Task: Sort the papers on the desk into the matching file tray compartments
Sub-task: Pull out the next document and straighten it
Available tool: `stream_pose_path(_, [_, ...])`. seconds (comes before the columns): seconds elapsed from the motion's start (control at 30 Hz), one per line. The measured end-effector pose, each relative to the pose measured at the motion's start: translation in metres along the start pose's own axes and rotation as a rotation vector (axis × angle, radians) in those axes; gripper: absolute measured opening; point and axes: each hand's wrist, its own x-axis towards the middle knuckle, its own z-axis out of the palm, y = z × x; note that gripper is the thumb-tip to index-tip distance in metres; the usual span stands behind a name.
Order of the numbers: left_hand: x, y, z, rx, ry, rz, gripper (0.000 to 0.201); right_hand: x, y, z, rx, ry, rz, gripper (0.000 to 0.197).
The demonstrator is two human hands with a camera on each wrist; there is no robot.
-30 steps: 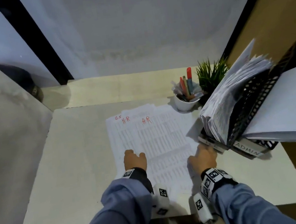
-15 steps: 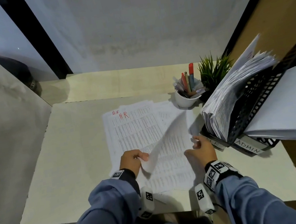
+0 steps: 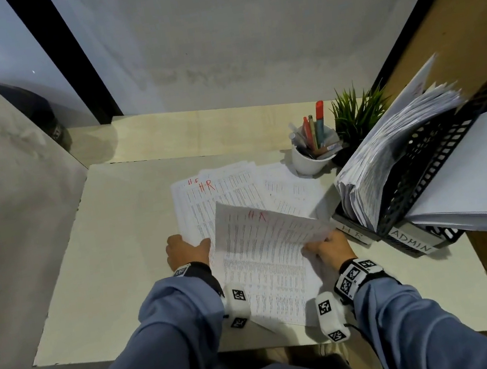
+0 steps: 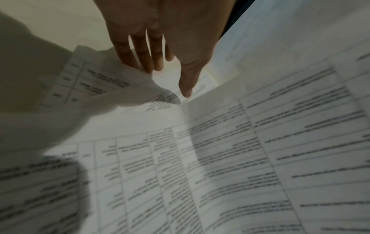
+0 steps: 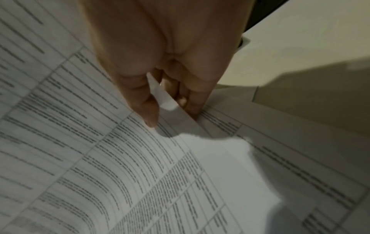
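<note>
Hands: right hand [image 3: 329,249] pinches the right edge of one lifted sheet [image 3: 265,251], thumb on top and fingers beneath, as the right wrist view shows; judged a grip for carrying the sheet off the pile. Left hand [image 3: 186,250] lies with fingers straight and slack at the left edge of the papers remaining on the desk [image 3: 135,233], fingertips touching a curled page edge in the left wrist view; judged to steady the pile while the top sheet comes away.

Lifted sheet: white, printed with a dense ruled table of small text, marked "HR" in red near its top; bowed and tilted above the pile, near edge toward the person.

Remaining papers [image 3: 221,194]: loose overlapping stack mid-desk, same tabular print, red "HR" on the uppermost visible sheets.

File tray [image 3: 423,162]: black mesh, at the right end of the desk, compartments leaning back; front labels read "HR" [image 3: 351,231] and "ADMIN" [image 3: 411,242]. Both compartments already hold thick sheaves. The HR compartment stands just beside the right hand, the likely destination.

Also present: white pen cup [image 3: 311,157] and small green plant [image 3: 355,115], behind the papers.
</note>
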Motion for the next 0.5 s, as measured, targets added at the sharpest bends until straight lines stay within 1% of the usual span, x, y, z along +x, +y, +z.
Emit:
stream_pose_path(0.03, [0.001,0.001,-0.001,-0.033,-0.024,-0.022,0.068,0.001,0.002,0.000,0.030,0.000,0.001,0.048])
stream_pose_path(0.07, [0.002,0.003,-0.002,-0.054,-0.043,-0.031,0.067,0.002,0.004,0.001,0.038,0.010,0.005,0.052])
stream_pose_path(0.13, [0.005,0.006,-0.005,-0.031,-0.059,-0.011,0.057,0.003,0.002,0.002,0.066,0.022,0.022,0.057])
stream_pose_path(0.23, [0.006,0.008,-0.009,0.025,-0.039,0.075,0.040,0.002,-0.001,0.003,0.041,0.020,0.030,0.055])
stream_pose_path(0.3, [0.003,0.011,-0.011,0.040,-0.016,0.137,0.033,0.003,0.000,0.002,-0.027,0.039,0.031,0.050])
stream_pose_path(0.43, [-0.003,0.009,-0.013,0.018,-0.017,0.265,0.028,0.007,-0.002,-0.001,-0.279,0.094,0.001,0.024])
stream_pose_path(0.5, [-0.005,0.005,-0.013,-0.022,-0.027,0.302,0.031,0.006,-0.003,-0.001,-0.315,0.122,-0.002,0.023])
